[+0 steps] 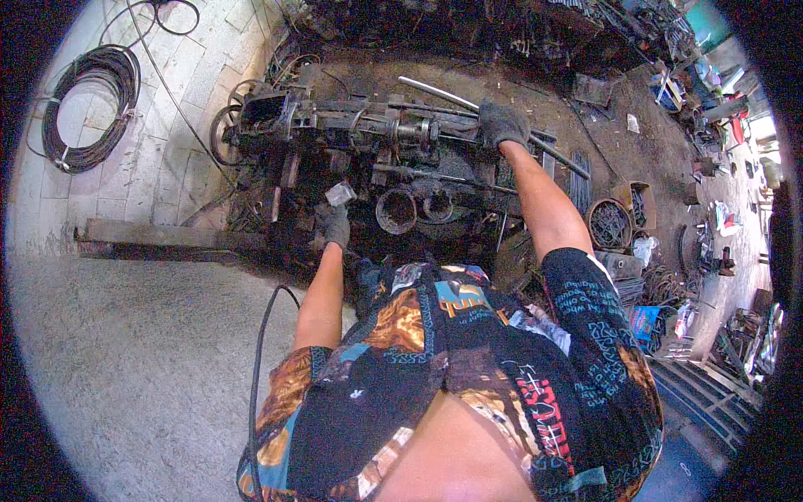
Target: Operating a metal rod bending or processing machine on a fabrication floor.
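Observation:
My right hand [503, 125], in a dark grey work glove, is closed around a long metal rod [439, 92]. The rod slants across the far side of a dark, greasy machine [335, 125] and comes out again to the right of the glove. My left hand [332, 226], also gloved, is at the near left of the machine with its fingers curled. Just beyond those fingers is a small pale block-shaped piece [340, 194]; whether the hand grips it is unclear. A round metal collar [411, 134] sits on the machine between my hands. Two round cups [396, 211] stand nearer me.
A coil of black cable [92, 109] lies on pale floor at left. A metal beam [159, 234] juts left from the machine. At right are a round container of thin metal pieces [609, 224], a box of rods [640, 205] and scrap. A black hose [261, 360] hangs beside me.

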Available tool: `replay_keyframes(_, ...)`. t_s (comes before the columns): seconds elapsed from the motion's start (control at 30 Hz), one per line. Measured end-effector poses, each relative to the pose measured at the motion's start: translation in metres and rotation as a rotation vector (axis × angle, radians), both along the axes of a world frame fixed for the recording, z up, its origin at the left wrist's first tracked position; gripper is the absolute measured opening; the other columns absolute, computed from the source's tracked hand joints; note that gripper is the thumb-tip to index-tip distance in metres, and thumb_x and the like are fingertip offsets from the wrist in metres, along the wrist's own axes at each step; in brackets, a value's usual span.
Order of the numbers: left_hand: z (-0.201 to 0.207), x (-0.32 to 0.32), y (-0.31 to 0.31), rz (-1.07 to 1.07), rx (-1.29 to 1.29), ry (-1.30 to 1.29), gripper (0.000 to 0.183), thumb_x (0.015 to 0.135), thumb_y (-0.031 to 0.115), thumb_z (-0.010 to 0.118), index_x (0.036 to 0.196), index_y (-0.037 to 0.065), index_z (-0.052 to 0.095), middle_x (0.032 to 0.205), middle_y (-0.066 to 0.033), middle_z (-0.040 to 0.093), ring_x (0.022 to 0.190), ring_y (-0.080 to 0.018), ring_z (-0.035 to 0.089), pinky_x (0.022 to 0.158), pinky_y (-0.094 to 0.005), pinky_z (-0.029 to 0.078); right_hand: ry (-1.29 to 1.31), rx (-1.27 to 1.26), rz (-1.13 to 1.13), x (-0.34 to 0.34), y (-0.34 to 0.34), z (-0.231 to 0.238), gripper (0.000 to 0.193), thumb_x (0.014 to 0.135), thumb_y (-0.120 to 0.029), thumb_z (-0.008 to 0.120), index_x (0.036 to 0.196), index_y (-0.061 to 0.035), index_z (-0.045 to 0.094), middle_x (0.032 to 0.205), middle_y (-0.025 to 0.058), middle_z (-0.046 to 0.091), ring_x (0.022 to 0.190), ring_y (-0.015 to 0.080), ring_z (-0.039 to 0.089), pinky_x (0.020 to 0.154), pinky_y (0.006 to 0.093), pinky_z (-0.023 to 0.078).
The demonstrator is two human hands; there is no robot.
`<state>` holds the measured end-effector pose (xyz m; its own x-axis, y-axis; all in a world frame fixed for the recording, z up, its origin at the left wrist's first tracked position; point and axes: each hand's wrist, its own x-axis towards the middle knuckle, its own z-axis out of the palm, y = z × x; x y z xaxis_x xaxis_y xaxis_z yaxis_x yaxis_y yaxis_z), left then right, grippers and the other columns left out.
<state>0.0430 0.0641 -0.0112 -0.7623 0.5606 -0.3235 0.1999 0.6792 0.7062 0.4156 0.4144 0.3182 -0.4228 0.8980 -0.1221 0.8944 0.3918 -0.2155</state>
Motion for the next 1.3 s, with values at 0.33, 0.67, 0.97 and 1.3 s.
replay_keyframes(0.33,0.058,0.024,0.006,-0.282,-0.126,0.387,0.048,0.099,0.034,0.043,0.132,0.0,0.048,0.135,-0.0291,0.048,0.129,-0.0432,0.042,0.109,-0.0479,0.03,0.041,-0.033,-0.133,0.002,0.004,-0.005,0.041,0.095,-0.037,0.036,0.109,-0.0139,0.068,0.117,0.0162,0.066,0.108,0.0384,0.062,0.09,0.0523,0.048)
replay_keyframes(0.67,0.024,0.01,-0.002,-0.201,0.106,0.158,0.048,0.096,0.035,0.049,0.129,0.0,0.048,0.131,-0.0253,0.052,0.126,-0.0398,0.046,0.102,-0.046,0.038,-0.038,0.031,-0.051,0.011,0.002,0.005,0.041,0.096,-0.035,0.036,0.109,-0.0119,0.067,0.113,0.0185,0.067,0.103,0.0402,0.064,0.089,0.0524,0.049)
replay_keyframes(0.97,0.059,0.022,-0.002,-0.27,0.061,0.039,0.046,0.1,0.036,0.048,0.133,0.005,0.052,0.127,-0.0104,0.059,0.114,-0.0255,0.053,0.101,-0.0387,0.039,-0.065,0.033,-0.04,0.01,0.007,-0.003,0.035,0.088,-0.031,0.048,0.111,-0.0108,0.065,0.111,0.0195,0.067,0.103,0.0403,0.064,0.088,0.0524,0.05)
replay_keyframes(1.3,0.058,0.028,0.003,-0.104,0.085,-0.02,0.039,0.099,0.036,0.052,0.123,0.006,0.056,0.115,-0.0056,0.06,0.099,-0.0184,0.054,0.09,-0.0355,0.044,-0.034,0.054,-0.03,0.014,0.006,0.002,0.032,0.091,-0.028,0.05,0.106,-0.0073,0.068,0.107,0.0202,0.068,0.1,0.0396,0.065,0.085,0.0515,0.051)
